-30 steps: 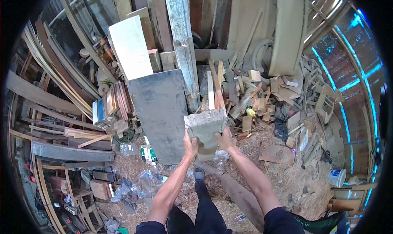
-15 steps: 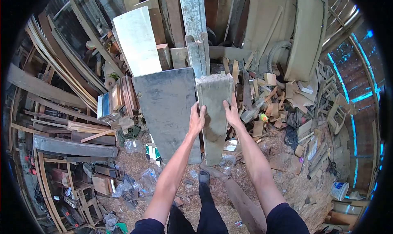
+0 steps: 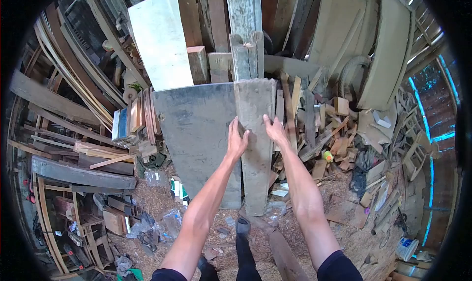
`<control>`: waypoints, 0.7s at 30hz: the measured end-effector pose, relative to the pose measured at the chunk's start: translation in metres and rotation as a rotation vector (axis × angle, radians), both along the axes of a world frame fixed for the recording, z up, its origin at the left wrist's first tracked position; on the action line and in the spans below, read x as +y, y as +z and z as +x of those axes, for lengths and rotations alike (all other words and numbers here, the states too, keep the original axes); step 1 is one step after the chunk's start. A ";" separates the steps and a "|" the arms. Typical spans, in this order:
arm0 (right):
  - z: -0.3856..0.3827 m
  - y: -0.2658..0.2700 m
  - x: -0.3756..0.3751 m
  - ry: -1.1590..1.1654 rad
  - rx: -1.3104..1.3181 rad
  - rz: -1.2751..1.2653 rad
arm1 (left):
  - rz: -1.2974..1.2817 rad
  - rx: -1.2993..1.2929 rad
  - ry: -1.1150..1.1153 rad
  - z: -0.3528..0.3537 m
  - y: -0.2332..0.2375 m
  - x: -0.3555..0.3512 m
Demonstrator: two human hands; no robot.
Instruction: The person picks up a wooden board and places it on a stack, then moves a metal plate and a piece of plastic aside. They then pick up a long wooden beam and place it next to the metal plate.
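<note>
A narrow grey-brown plank (image 3: 255, 173) stands nearly upright in the middle of the view, its lower end by the floor. My left hand (image 3: 237, 139) grips its left edge, with the thumb on the front face. On the opposite edge my right hand (image 3: 276, 132) holds the same plank, fingers partly hidden behind it. Just to the left stands a wide dark board (image 3: 196, 143), beside the plank. Behind the plank's top rises a weathered grey post (image 3: 247, 55).
A white panel (image 3: 161, 42) leans behind the dark board. Wood offcuts (image 3: 339, 146) are heaped at the right, near curved tan panels (image 3: 386, 50). Stacked timber lines the left side. A long board (image 3: 285, 256) lies on the floor near my feet, and a white bucket (image 3: 405, 248) is at lower right.
The plank's top has tilted away from me and its front face shows differently; it now stands closer against the dark board. Both hands still hold it. The camera view has shifted slightly.
</note>
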State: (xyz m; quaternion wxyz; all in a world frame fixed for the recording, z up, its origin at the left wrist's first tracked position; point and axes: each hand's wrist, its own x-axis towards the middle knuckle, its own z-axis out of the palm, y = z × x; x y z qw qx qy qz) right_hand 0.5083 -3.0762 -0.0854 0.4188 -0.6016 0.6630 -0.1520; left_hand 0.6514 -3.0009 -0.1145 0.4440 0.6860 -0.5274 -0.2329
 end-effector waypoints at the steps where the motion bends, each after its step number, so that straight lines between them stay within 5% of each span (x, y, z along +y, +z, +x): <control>1: 0.001 -0.012 -0.001 -0.006 -0.001 0.014 | 0.037 -0.058 -0.007 0.000 -0.006 0.000; 5: -0.010 -0.038 -0.002 -0.078 -0.078 -0.053 | 0.023 0.131 0.020 -0.011 -0.012 0.001; 12: -0.010 -0.053 -0.002 -0.066 -0.249 -0.111 | -0.033 0.105 0.000 -0.003 -0.014 0.000; 21: -0.016 -0.053 0.046 -0.008 -0.027 -0.091 | 0.062 0.102 0.000 0.001 -0.028 0.024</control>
